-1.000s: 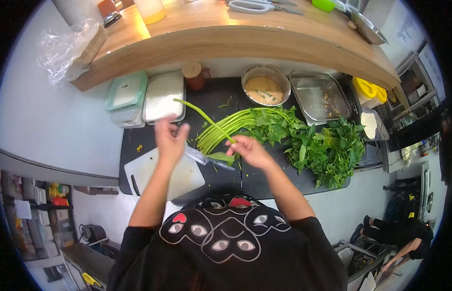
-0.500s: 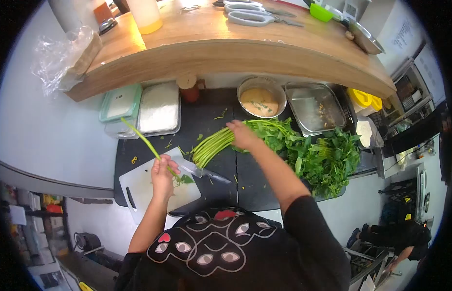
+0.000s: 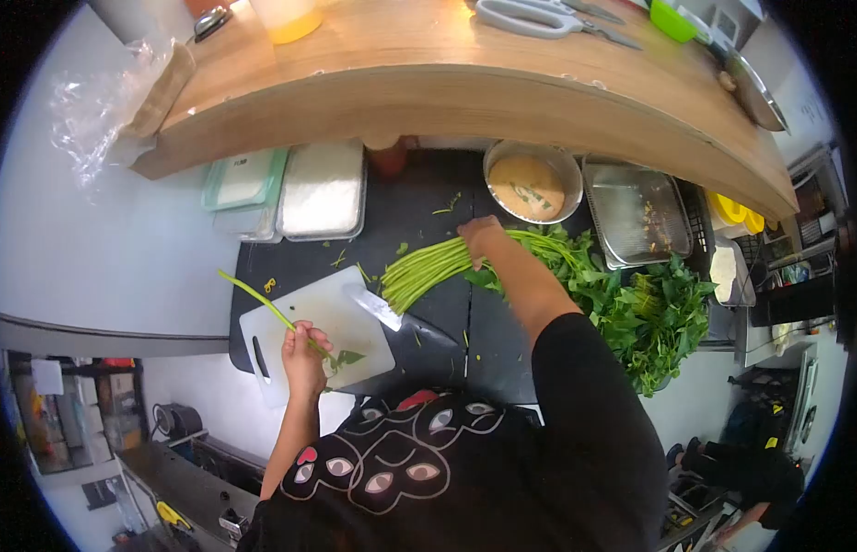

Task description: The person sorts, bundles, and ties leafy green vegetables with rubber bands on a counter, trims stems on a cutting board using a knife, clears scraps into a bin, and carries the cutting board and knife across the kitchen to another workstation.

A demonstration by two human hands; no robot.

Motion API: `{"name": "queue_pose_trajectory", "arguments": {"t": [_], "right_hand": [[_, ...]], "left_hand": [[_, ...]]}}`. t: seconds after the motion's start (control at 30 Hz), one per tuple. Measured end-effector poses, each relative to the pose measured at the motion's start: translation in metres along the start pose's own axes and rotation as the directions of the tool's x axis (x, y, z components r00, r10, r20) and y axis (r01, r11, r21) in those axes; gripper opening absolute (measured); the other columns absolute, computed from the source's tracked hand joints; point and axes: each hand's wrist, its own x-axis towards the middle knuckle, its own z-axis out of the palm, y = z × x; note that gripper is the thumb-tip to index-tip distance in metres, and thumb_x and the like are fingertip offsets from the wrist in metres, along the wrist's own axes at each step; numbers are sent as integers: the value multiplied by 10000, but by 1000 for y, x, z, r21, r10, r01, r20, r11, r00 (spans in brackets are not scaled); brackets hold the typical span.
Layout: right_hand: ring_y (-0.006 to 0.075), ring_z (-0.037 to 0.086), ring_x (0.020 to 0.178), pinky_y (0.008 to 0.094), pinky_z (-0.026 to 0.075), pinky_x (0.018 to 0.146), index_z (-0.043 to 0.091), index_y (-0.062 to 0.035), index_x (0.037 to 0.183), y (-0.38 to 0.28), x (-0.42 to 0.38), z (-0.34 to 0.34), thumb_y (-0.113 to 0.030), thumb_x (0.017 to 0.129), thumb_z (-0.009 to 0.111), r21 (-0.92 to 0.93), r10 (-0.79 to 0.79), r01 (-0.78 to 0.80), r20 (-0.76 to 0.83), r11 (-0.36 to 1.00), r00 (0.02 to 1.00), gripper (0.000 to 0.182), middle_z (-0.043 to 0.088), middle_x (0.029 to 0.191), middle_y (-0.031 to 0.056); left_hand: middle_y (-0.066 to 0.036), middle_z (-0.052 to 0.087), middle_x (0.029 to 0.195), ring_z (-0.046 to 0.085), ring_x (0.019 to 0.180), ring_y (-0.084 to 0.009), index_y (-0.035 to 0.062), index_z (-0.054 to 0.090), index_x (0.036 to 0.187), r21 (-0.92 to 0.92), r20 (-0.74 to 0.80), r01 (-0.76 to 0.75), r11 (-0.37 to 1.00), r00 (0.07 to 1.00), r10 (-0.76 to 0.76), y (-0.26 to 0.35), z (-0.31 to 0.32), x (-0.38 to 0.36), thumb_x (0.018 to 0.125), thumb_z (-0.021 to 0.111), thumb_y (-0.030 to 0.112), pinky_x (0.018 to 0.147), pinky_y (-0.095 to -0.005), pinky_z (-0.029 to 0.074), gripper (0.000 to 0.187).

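My left hand (image 3: 304, 357) pinches one long green stem of water spinach (image 3: 260, 296) above the white cutting board (image 3: 290, 317). The stem slants up to the left, and a leaf hangs from its lower end by my fingers. My right hand (image 3: 484, 241) is closed around a bunch of water spinach (image 3: 427, 271) on the dark counter. Its bare stems point left and its leaves spread to the right. A knife (image 3: 378, 308) lies across the board's right edge, blade on the board, beside the stem ends.
Behind the bunch stand a metal bowl (image 3: 568, 189) of orange-brown mixture and a metal tray (image 3: 622, 244). Containers of white powder (image 3: 323, 189) sit at the back left. A wooden shelf (image 3: 447, 101) overhangs the counter and bears scissors (image 3: 530, 20). Another person (image 3: 741, 483) is at lower right.
The camera view has shifted. My left hand and its stem are a little lower, the stem tilted flatter. My right hand stays on the bunch.
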Motion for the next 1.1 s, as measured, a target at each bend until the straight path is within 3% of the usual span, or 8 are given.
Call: {"name": "queue_pose_trajectory", "arguments": {"t": [0.07,0.27,0.47,0.57,0.77,0.93,1.03,1.1], "right_hand": [[281,606,953,395,487,789,664,-73,848,5,-2,13,-268,518,807,39,-75,80,-117,996,990,409,651,964,106],[324,605,912,406,495,772,564,-27,1000,-5,-28,36,-136,615,672,166,-22,95,-396,982,918,415,633,949,171],[312,606,882,406,492,768,492,-39,978,-25,-37,50,-158,644,637,201,159,-87,-380,976,911,383,629,890,153],[295,621,844,416,497,709,492,-48,1045,-29,-48,53,-140,695,586,70,113,-92,-452,993,885,374,639,903,142],[288,628,710,395,495,615,477,-74,934,-31,-89,14,-104,700,562,37,126,-141,-697,989,706,250,609,781,124],[267,561,877,373,436,753,484,-99,986,-53,-130,-25,-129,779,507,25,299,-494,-823,869,484,211,551,922,114],[248,487,949,421,372,792,480,-120,1132,-93,-120,20,-169,818,458,-26,292,-499,-784,866,548,319,513,976,107],[248,461,1020,433,364,830,448,-121,1207,-122,-109,71,-180,825,449,-118,177,-333,-658,936,731,386,497,1053,116]], "left_hand": [[-66,545,695,508,539,-145,61,491,938,-17,-28,-9,1000,1000,9,-2,-1,2,950,400,223,542,-262,438,187],[-64,540,703,514,552,-153,51,499,935,-44,-20,38,998,999,-39,-10,9,5,946,404,212,547,-265,444,186],[-70,542,705,509,554,-152,42,505,926,-38,83,9,999,997,-6,-17,17,15,946,402,198,549,-272,447,189],[-69,544,702,509,553,-149,40,501,926,-97,131,9,995,991,3,-14,15,14,949,395,199,557,-272,445,193],[-63,545,689,512,550,-141,47,501,925,-132,118,-22,991,992,38,-9,-6,11,951,393,213,532,-251,427,200],[-58,536,675,512,553,-146,59,492,938,-131,74,17,991,997,-8,-6,-22,9,947,406,235,527,-261,420,196],[-59,534,671,508,548,-150,54,490,936,-191,90,3,982,996,14,-7,-22,8,944,417,231,529,-270,425,191],[-60,534,674,506,554,-149,51,490,935,-216,111,6,976,994,18,-9,-23,10,941,426,231,531,-275,428,191]]}}
